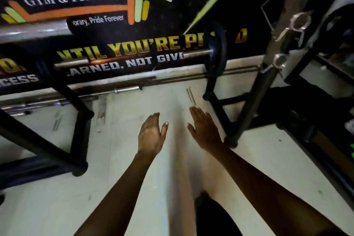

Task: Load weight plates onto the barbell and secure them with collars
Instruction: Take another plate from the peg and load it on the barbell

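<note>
A steel barbell [134,57] lies across a black rack in front of me, with one dark weight plate [216,50] on its right end. My left hand [151,136] and my right hand [205,130] hover side by side below the bar, palms down and fingers spread, holding nothing. Both hands are well short of the bar and the plate. A shiny spring collar [299,22] sits on a post of the frame at the upper right. A second chrome fitting [279,60] is lower on the same post.
Black rack legs [80,120] stand to my left and a slanted black frame [252,97] to my right. Spare bars [126,90] lie on the floor along the wall banner [115,15]. A thick steel bar end [34,29] juts in at upper left. Pale floor [172,168] lies underfoot.
</note>
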Demonstrator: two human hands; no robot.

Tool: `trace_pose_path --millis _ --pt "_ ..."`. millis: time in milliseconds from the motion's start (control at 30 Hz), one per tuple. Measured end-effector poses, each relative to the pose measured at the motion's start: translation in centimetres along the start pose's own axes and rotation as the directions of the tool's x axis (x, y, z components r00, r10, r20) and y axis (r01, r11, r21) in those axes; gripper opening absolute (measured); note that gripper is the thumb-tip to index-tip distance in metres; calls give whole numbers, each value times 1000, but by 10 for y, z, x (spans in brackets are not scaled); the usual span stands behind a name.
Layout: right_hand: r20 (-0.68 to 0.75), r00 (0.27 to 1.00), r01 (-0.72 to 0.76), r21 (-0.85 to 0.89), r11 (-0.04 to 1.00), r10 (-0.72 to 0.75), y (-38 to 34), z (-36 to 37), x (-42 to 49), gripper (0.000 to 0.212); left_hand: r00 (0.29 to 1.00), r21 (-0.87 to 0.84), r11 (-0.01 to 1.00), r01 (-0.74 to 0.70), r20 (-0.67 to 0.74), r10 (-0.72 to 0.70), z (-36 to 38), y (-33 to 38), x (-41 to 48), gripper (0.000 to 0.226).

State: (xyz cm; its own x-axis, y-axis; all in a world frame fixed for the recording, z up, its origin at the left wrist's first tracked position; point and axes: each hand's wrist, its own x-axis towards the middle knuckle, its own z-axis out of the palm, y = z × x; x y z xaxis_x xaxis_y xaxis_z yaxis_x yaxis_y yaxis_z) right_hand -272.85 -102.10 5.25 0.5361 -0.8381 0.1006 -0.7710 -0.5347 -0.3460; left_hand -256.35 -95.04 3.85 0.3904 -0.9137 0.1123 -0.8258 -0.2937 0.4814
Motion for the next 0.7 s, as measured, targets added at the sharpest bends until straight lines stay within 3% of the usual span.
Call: trace_pose_path --millis 300,567,700 --pt "187 958 208 76 975 -219 11 24 276 56 958 31 963 266 -119 -261 -1 -35 227 51" --pt "220 881 401 119 908 -418 -37 69 475 56 884 29 899 438 -199 -424 -17 -127 384 51" --pt "224 828 494 142 858 -514 -68 83 561 56 811 -15 837 547 -237 -535 -35 -163 445 51"
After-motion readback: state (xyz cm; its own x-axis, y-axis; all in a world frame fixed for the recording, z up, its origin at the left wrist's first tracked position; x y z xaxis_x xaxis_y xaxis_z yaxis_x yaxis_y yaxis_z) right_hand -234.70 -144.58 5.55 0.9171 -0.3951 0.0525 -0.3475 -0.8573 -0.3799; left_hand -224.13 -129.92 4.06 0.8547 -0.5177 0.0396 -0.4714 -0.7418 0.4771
